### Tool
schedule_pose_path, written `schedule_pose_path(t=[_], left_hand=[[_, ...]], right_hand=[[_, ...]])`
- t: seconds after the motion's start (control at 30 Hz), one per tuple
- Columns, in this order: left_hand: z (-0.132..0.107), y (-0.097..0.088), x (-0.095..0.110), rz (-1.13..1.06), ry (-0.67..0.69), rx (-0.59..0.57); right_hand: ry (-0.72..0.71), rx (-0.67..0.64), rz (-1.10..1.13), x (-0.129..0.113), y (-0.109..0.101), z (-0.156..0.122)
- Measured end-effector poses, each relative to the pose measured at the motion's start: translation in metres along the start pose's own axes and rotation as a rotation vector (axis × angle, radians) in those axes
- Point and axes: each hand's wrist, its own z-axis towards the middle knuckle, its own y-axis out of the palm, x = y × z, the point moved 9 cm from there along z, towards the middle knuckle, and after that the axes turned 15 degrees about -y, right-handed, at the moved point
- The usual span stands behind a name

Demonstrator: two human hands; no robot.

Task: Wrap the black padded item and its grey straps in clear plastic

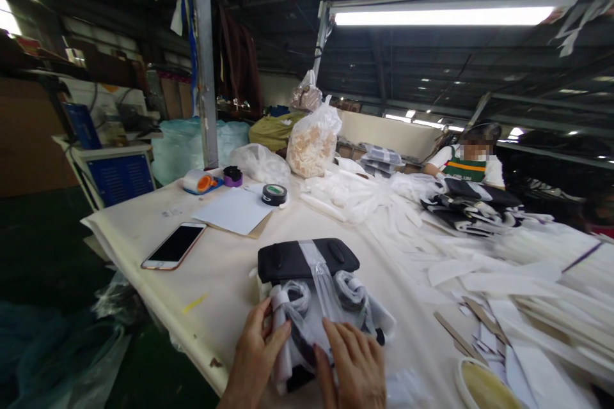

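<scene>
A black bag lies on the table in front of me, with a clear plastic strip across its top and coiled straps in white wrapping on its front. My left hand grips the bag's left side, thumb and fingers around the wrapped roll there. My right hand rests on the near front of the bag. Its fingers lie stretched over the white wrapping, the thumb apart from them. The bag's underside is hidden.
Left on the table are a phone, white paper, a black tape roll and a tape dispenser. White strips and a round container lie right. A person is behind stacked black pieces.
</scene>
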Motion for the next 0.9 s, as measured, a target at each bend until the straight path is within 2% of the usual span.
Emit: schedule_pose_path(t=[0.1, 0.23, 0.43, 0.57, 0.63, 0.77, 0.9], left_hand=[[-0.005, -0.002, 0.015, 0.204, 0.0, 0.075], [-0.008, 0.002, 0.021, 0.43, -0.015, 0.095], [-0.013, 0.009, 0.019, 0.558, 0.048, 0.113], [-0.018, 0.017, 0.02, 0.694, 0.045, 0.078], [-0.02, 0.019, 0.022, 0.752, 0.049, 0.072], [-0.02, 0.019, 0.023, 0.762, 0.052, 0.071], [-0.018, 0.019, 0.02, 0.725, 0.026, 0.052]], right_hand=[[0.075, -0.098, 0.104, -0.018, 0.026, 0.003], [0.12, -0.144, 0.126, -0.02, 0.046, -0.002], [-0.056, -0.115, 0.108, -0.026, 0.051, 0.002], [-0.074, -0.069, 0.124, -0.032, 0.052, 0.006], [-0.052, -0.039, 0.138, -0.034, 0.053, 0.007], [0.096, 0.013, 0.139, -0.028, 0.053, 0.008], [0.106, 0.022, 0.209, -0.028, 0.051, 0.012]])
